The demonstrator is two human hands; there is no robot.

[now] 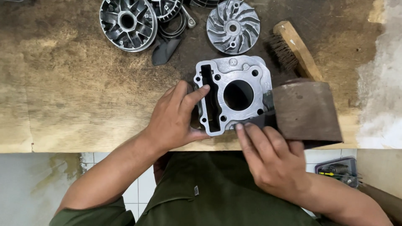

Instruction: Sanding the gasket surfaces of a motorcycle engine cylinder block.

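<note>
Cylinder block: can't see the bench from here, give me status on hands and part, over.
Left hand steadying cylinder block. Right hand pressing brown sandpaper strip against block's near edge. Wire brush close behind, not touching.

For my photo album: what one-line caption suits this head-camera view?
Left hand steadies a metal engine cylinder while the right hand presses brown sandpaper against it.

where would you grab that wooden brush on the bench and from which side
Probably by the bare wooden handle of the wooden brush, coming from the upper right. The handle lies slanted and exposed there; its bristles face left, toward the cylinder block, and its lower end is hidden behind the brown sandpaper strip that the right hand holds.
</note>
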